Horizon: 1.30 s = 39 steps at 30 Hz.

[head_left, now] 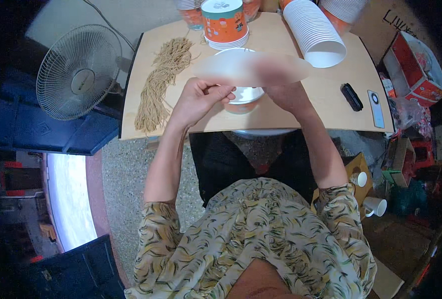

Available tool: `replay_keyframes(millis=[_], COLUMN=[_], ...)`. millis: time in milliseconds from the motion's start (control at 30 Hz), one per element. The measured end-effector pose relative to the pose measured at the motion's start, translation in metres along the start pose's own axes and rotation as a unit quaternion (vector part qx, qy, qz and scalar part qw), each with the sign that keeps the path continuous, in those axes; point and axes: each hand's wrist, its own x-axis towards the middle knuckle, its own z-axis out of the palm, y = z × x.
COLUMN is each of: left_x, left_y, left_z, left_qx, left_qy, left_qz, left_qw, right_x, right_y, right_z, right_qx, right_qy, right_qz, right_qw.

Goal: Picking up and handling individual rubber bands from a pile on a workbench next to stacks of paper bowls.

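At the near middle of the table, my left hand (207,101) is closed in a pinch, thumb against fingers; whatever is between them cannot be made out. My right hand (287,95) is level with it on the right, its fingers hidden by a blurred patch. Under and between both hands stands a paper tub (242,107), orange at the side and white on top, partly covered by the hands and the blur. Left of my left hand lies a long bundle of beige twisted cords (156,94).
Behind the hands stands an upside-down stack of orange tubs (224,25). A nested stack of white tubs (315,37) lies on its side at right. Nearer are a black oblong case (351,97) and a phone (375,108). A fan (81,72) stands left of the table (326,112).
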Motion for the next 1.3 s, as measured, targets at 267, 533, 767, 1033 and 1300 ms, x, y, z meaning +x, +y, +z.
replay_keyframes(millis=[267,533,767,1033,1300], left_x=[-0.009,-0.008,-0.008,-0.008,-0.006], left_y=[-0.012,-0.031,-0.03,-0.036,-0.039], left_z=[0.011,0.026,0.036,0.038,0.035], left_qx=[0.011,-0.027,-0.008,0.085,0.187], left_qy=[0.038,0.117,0.152,0.218,0.218], left_qz=[0.075,0.168,0.223,0.242,0.291], left_qw=[0.996,0.978,0.963,0.942,0.913], right_x=[0.002,-0.001,-0.001,-0.001,-0.001], right_y=[-0.011,-0.006,-0.006,-0.006,-0.007], right_z=[0.011,0.022,0.025,0.024,0.02], right_qx=[0.056,0.11,0.052,0.024,0.011], right_qy=[0.018,0.039,0.045,0.037,0.026], right_qz=[0.109,0.16,0.175,0.136,0.185], right_qw=[0.992,0.98,0.982,0.99,0.982])
